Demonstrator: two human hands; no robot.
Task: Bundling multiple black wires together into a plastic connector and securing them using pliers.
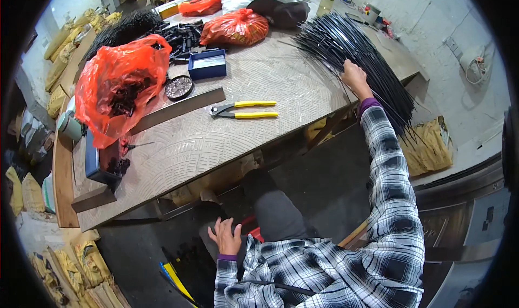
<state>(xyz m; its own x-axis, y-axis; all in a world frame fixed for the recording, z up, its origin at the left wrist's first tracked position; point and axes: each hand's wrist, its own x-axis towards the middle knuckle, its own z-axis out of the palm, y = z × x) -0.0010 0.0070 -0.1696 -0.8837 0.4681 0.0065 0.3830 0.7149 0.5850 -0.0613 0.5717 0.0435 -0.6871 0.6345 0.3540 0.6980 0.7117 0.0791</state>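
Note:
A big bundle of long, thin black rods (373,65) lies across the right end of the table, some ends jutting past its edge. My right hand (355,77) is stretched out to the bundle's left side, its fingers closed on a thin black rod; the fingertips are partly hidden. Low over my lap, my left hand (225,235) has its fingers apart and holds nothing. Yellow-handled pincers (243,109) rest on the table between the two hands' sides, jaws to the left.
An open red plastic bag (121,86) of small dark parts stands at the left, near a blue box (208,65), a round dish (179,87) of small shiny pieces and a metal bar (178,111). A tied red bag (234,28) sits farther back. Sacks (427,148) lean by the wall.

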